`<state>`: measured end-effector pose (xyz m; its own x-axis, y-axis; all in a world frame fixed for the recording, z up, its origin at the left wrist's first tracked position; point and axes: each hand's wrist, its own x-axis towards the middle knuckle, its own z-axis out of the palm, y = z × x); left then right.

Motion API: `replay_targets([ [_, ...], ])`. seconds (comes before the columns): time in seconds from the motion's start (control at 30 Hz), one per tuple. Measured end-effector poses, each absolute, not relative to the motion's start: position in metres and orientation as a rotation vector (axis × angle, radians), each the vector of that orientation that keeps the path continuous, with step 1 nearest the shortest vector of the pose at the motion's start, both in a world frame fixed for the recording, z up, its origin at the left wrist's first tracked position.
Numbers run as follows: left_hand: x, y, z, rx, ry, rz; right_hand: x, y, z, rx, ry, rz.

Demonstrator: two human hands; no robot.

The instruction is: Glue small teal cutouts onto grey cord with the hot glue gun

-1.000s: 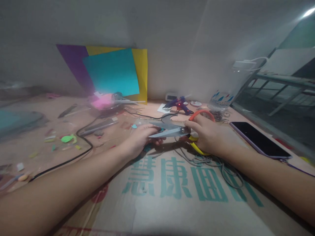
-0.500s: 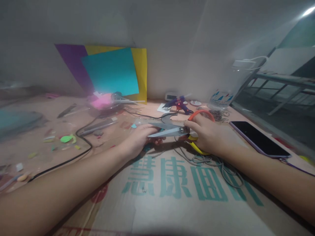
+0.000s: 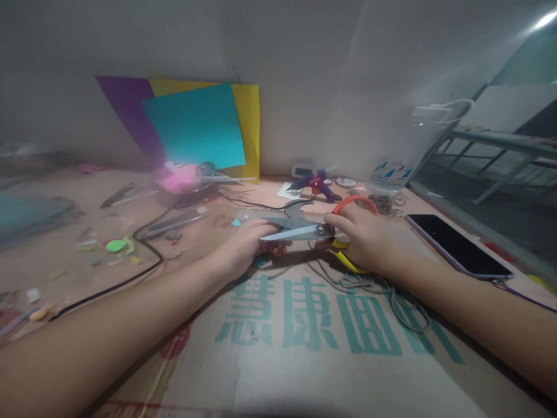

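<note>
My right hand (image 3: 363, 235) grips scissors (image 3: 300, 232) with orange and yellow handles, its thumb on top near the pivot. The blades point left, a little apart, across the fingertips of my left hand (image 3: 246, 244). Those left fingers are pinched around a small teal piece, mostly hidden behind the blades. Below them lies a teal scrap (image 3: 260, 261) on the cardboard (image 3: 278, 371), which bears large green printed characters. A loose tangle of grey cord (image 3: 357, 283) rests under my right hand.
A purple glue gun (image 3: 317, 183) with a red light stands at the back, its black cable running left. Teal, yellow and purple sheets (image 3: 195, 128) lean on the wall. A phone (image 3: 456, 244) lies right, a clear plastic cup (image 3: 391, 165) behind it. Scraps litter the left side.
The scissor blades have come slightly closer together, and the bit of teal seen between them is now covered. Both hands stay in nearly the same place.
</note>
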<state>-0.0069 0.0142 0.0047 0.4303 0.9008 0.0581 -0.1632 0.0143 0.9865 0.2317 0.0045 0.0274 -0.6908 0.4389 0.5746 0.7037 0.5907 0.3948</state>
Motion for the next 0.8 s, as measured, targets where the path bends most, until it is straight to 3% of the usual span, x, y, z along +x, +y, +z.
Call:
replay_targets([
  [0.8, -0.0061, 0.0144, 0.0043, 1.114, 0.835, 0.964, 0.2363, 0.0057, 0.0257, -0.884, -2.387, -0.819],
])
